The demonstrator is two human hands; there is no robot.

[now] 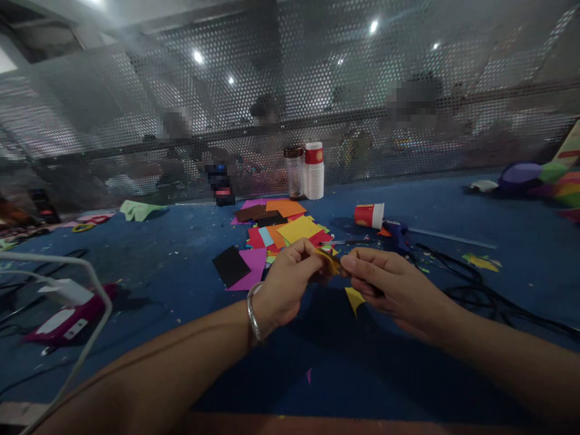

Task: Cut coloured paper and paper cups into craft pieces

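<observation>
My left hand (pixel 287 281), with a metal bangle at the wrist, and my right hand (pixel 392 284) meet above the blue table (pixel 158 272). Both pinch a small folded piece of yellow-orange paper (pixel 330 263) between their fingertips. A yellow paper corner (pixel 354 299) hangs below my right hand's fingers. Just behind the hands lies a spread pile of coloured paper sheets (pixel 281 229), with yellow, orange, red, pink and black ones showing.
A tipped red paper cup (pixel 369 215), a stack of white cups (pixel 313 172) and a clear jar (pixel 294 174) stand further back. Black cables (pixel 480 290) run at the right, a white cable and pink device (pixel 67 314) at the left. A perforated screen closes the far edge.
</observation>
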